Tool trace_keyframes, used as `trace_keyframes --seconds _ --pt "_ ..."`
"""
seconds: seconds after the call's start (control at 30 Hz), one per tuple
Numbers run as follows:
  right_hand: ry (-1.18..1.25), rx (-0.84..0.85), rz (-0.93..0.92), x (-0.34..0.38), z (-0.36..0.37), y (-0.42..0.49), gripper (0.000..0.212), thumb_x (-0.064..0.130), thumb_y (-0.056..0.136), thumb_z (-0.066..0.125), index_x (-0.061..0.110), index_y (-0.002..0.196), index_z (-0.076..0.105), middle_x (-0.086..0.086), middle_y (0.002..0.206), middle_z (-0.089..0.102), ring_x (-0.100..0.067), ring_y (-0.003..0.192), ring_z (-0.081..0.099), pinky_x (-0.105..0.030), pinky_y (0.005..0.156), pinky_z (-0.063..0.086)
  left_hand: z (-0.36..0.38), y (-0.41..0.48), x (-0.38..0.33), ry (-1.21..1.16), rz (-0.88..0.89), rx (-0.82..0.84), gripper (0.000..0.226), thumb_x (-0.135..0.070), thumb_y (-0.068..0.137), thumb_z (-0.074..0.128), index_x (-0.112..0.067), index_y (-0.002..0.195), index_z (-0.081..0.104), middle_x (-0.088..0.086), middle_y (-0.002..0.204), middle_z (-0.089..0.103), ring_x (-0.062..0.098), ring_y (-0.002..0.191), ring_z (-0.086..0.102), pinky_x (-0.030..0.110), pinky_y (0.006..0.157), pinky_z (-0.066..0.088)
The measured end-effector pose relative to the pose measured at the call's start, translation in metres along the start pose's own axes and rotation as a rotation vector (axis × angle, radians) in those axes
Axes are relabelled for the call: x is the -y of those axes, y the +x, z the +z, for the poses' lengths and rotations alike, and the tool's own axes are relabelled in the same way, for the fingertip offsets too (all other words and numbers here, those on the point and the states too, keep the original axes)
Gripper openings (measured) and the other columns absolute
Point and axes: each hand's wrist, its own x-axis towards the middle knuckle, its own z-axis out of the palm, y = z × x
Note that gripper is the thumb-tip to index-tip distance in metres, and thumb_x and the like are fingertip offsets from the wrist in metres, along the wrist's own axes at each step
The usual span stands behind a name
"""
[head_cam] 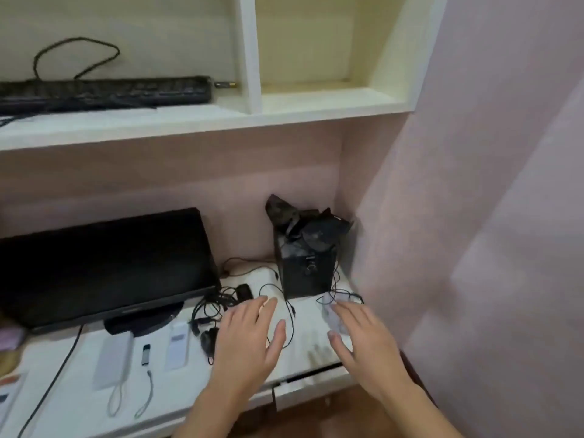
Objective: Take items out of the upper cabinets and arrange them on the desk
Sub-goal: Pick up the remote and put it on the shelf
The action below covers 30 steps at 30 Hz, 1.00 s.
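Both hands hover over the white desk (76, 403), fingers straight and empty. My left hand (249, 336) is above a tangle of black cables and earphones (211, 311). My right hand (363, 336) is near a small clear object (328, 303) by the desk's right end. Just beyond the hands a black speaker box (306, 273) stands in the corner with a dark crumpled bag (303, 222) on top. In the upper cabinet's left compartment lies a long black keyboard (104, 91) with a looped cable (76, 55). The right compartment (316, 86) is bare.
A black monitor (101, 267) stands on the left of the desk. In front of it lie a white power bank (113, 361), a small USB stick (146, 354) and a white remote (178, 346). A pink wall (474, 216) closes the right side.
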Motion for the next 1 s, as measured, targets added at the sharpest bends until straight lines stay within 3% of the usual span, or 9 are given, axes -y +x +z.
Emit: trace_keyframes --seconds 0.3,0.43,0.6,0.8,1.0 --pt "0.036 0.166 0.081 -0.040 0.035 -0.063 0.049 0.045 0.095 0.045 0.016 0.132 0.062 0.002 0.134 0.063 -0.019 0.124 0.055 -0.034 0.105 0.045 0.054 -0.063 -0.026 0.050 -0.071 0.182 0.045 -0.044 0.097 0.041 -0.016 0.122 0.067 0.001 0.120 0.067 0.024 0.108 0.061 0.038 0.092 0.042" --pt "0.074 0.187 0.069 -0.063 0.029 -0.068 0.048 0.044 0.095 0.047 0.015 0.130 0.064 0.001 0.131 0.065 -0.018 0.121 0.058 -0.033 0.102 0.047 0.065 -0.066 -0.048 0.056 -0.137 0.200 0.045 -0.044 0.096 0.043 -0.014 0.119 0.068 0.004 0.118 0.068 0.026 0.105 0.063 0.041 0.089 0.047" --pt "0.118 0.287 0.016 -0.099 0.012 -0.068 0.052 0.046 0.096 0.044 0.017 0.137 0.058 0.003 0.139 0.060 -0.017 0.129 0.051 -0.036 0.109 0.044 0.071 -0.074 -0.081 0.093 -0.274 0.264 0.048 -0.046 0.096 0.039 -0.015 0.123 0.066 0.004 0.122 0.067 0.028 0.107 0.063 0.043 0.089 0.049" --pt "0.152 0.440 -0.165 -0.116 0.018 -0.068 0.051 0.043 0.096 0.048 0.017 0.140 0.055 0.002 0.141 0.057 -0.018 0.131 0.047 -0.032 0.109 0.037 0.072 -0.122 -0.112 0.193 -0.472 0.305 0.052 -0.047 0.094 0.040 -0.013 0.119 0.069 0.007 0.118 0.069 0.029 0.104 0.066 0.042 0.086 0.049" --pt "0.181 0.614 -0.495 -0.045 0.041 -0.070 0.052 0.045 0.099 0.042 0.012 0.139 0.054 -0.003 0.138 0.057 -0.025 0.131 0.047 -0.039 0.109 0.040 0.037 -0.212 -0.133 0.306 -0.749 0.244 0.049 -0.045 0.097 0.039 -0.012 0.115 0.069 0.007 0.116 0.069 0.028 0.103 0.065 0.041 0.085 0.047"
